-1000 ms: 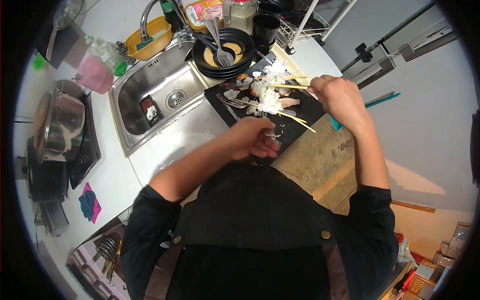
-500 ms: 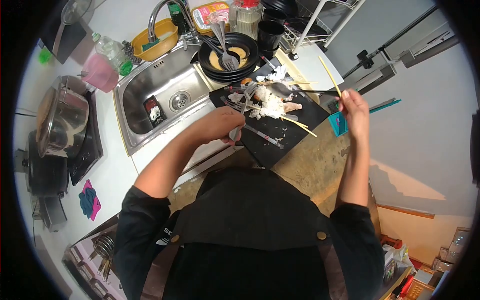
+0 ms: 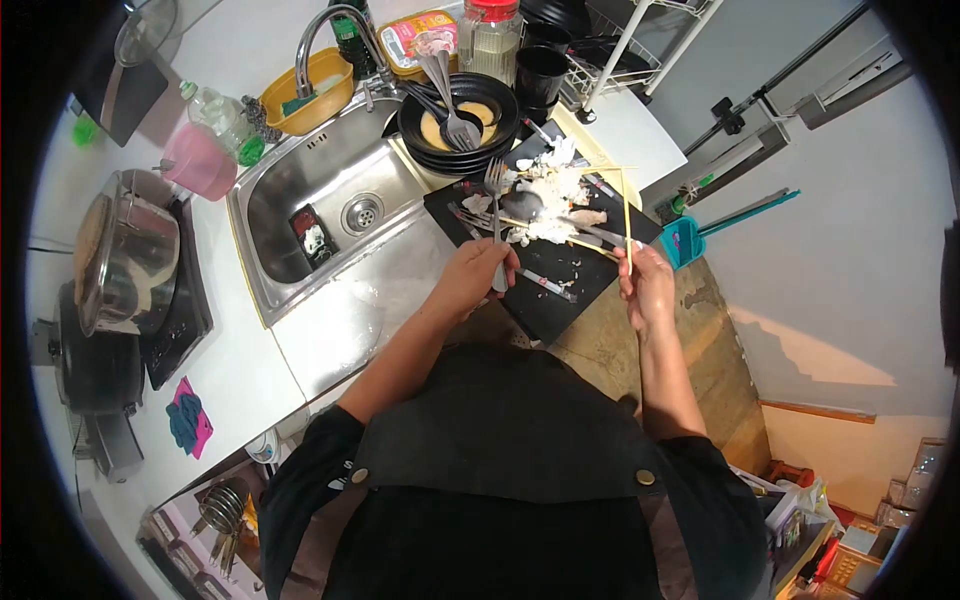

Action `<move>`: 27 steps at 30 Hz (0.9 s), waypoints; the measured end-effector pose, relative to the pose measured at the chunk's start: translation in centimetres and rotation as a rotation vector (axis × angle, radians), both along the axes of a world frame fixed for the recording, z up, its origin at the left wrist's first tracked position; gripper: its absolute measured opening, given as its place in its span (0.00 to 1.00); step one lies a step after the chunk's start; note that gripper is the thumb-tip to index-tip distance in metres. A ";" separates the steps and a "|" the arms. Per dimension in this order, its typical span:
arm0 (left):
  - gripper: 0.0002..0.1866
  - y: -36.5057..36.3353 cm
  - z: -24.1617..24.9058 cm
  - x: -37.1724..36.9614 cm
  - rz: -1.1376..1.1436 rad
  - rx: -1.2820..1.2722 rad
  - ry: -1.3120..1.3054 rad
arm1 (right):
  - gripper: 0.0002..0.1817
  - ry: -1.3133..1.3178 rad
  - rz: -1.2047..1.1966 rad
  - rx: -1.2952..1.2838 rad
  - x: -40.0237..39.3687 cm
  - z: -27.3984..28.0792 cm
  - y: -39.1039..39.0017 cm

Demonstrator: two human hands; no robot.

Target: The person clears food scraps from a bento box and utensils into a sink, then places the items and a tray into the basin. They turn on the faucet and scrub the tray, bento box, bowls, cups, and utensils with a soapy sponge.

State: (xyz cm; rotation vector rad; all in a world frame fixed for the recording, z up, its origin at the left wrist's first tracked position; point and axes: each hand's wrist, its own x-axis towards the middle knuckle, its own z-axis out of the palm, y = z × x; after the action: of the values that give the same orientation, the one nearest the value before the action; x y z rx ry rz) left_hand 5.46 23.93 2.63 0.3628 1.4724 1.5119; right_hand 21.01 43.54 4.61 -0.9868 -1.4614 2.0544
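My left hand [image 3: 474, 272] is closed round the handle of a fork [image 3: 496, 185], whose tines point away from me. Closed as well, my right hand [image 3: 648, 282] grips a spoon [image 3: 600, 233] and a thin yellow chopstick [image 3: 627, 205] that sticks up from the fingers. The spoon's bowl lies in a heap of white rice and food scraps [image 3: 550, 222]. That heap sits on a black flat board [image 3: 550, 318], mixed with crumpled tissue [image 3: 558, 152], more sticks and cutlery. A clear narrow wrapper [image 3: 545, 284] lies nearer me on the board.
Left of the board is a steel sink [image 3: 285, 200] with a faucet [image 3: 303, 65] and a dark item [image 3: 312, 238] inside. Stacked black bowls [image 3: 408, 125] with forks stand behind the board. A pot [image 3: 150, 255] is at far left, a teal dustpan [image 3: 683, 245] on the floor.
My right hand has come left and nearer, bringing the spoon's bowl leftward across the rice. My left hand has shifted slightly right, and its fork now points more straight ahead.
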 end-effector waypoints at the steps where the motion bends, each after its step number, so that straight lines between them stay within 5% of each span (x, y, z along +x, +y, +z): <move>1: 0.15 -0.1 -0.4 0.0 0.008 0.018 -0.005 | 0.14 0.006 0.019 0.021 0.0 -0.1 -0.3; 7: 0.15 2.2 0.7 3.5 0.176 0.189 -0.414 | 0.10 -0.054 -0.020 0.457 0.6 0.7 -5.5; 9: 0.16 3.4 0.7 4.5 0.233 0.287 -0.508 | 0.07 0.039 0.006 1.178 0.0 0.1 -7.1; 11: 0.16 3.8 0.5 4.9 0.286 0.351 -0.572 | 0.07 0.007 0.113 1.404 0.0 -0.4 -7.4; 15: 0.13 3.6 -1.5 4.9 0.341 0.439 -0.636 | 0.10 -0.066 0.392 1.358 -0.1 1.7 -7.3; 16: 0.12 3.6 -2.1 4.8 0.319 0.491 -0.662 | 0.11 -0.052 0.420 1.142 0.2 1.4 -6.7; 19: 0.10 3.3 0.1 4.6 0.325 0.412 -0.703 | 0.10 0.090 0.223 1.049 -0.5 1.8 -3.4; 23: 0.08 0.7 0.6 4.6 0.292 0.462 -0.860 | 0.09 -0.425 0.081 1.373 -2.4 1.9 1.0; 27: 0.10 -3.4 1.4 4.4 0.270 0.462 -0.877 | 0.10 -0.361 0.187 1.592 -4.4 -1.3 2.0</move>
State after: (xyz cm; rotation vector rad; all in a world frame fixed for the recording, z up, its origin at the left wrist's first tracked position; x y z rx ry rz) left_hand 9.90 20.52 4.04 -0.2412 0.4881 1.8807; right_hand 16.57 45.52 3.33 -0.4489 -2.5803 0.2487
